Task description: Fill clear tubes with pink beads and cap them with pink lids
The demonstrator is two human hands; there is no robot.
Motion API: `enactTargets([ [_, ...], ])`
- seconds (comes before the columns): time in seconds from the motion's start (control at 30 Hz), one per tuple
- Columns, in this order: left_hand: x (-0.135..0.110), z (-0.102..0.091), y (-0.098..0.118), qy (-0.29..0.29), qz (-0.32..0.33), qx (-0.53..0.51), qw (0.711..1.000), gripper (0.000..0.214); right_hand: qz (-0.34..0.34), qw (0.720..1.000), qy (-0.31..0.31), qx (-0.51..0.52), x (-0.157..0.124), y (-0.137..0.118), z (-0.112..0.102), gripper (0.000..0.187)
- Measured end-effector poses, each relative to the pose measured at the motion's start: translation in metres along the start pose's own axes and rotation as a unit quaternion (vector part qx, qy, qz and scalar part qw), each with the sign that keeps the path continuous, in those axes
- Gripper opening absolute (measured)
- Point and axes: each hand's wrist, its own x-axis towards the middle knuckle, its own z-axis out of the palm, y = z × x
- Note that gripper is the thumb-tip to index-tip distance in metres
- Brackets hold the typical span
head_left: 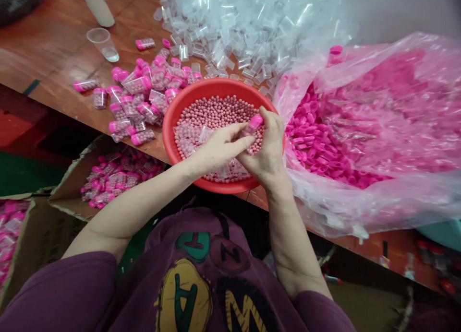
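Over a red bowl (168, 125), pink-capped tube (253, 127), clear plastic

A plastic cup (103, 44) stands on a wooden table (46, 49).

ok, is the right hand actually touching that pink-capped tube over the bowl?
Touching. The head view shows the right hand curled against the pink-capped clear tube, with no gap visible between them, above the red bowl.
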Motion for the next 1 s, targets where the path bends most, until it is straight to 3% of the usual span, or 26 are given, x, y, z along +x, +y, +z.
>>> enactTargets([
  [0.13, 0.001, -0.005, 0.000, -0.052, -0.007, -0.013, 0.999, 0.022, 0.004, 0.999, -0.021, -0.030, 0.000, 0.004, 0.000, 0.085],
  [0.4, 0.002, -0.006, -0.004, 0.008, -0.031, 0.076, 0.997, 0.025, 0.076, 0.990, -0.086, -0.081, 0.007, -0.010, 0.015, 0.057],
  [0.5, 0.013, -0.031, 0.010, 0.046, -0.052, 0.096, 0.993, 0.027, 0.079, 0.989, -0.125, -0.018, 0.023, -0.010, 0.018, 0.079],
  [0.57, 0.020, -0.057, 0.028, 0.111, -0.056, 0.109, 0.986, 0.031, 0.081, 0.985, -0.148, 0.038, 0.035, 0.005, 0.019, 0.095],
  [0.63, 0.024, -0.079, 0.049, 0.179, -0.033, 0.113, 0.977, 0.028, 0.100, 0.981, -0.154, 0.062, 0.045, 0.027, 0.021, 0.080],
  [0.73, 0.019, -0.085, 0.069, 0.156, -0.017, 0.084, 0.984, 0.034, 0.122, 0.971, -0.194, 0.064, 0.054, 0.048, 0.036, 0.033],
  [0.9, 0.009, -0.058, 0.072, 0.124, -0.012, 0.101, 0.987, 0.034, 0.097, 0.930, -0.343, 0.090, 0.066, 0.026, 0.073, 0.015],
  [1.0, 0.010, -0.067, 0.062, 0.120, -0.016, 0.121, 0.985, 0.023, 0.109, 0.917, -0.355, 0.149, 0.070, 0.015, 0.075, 0.004],
])
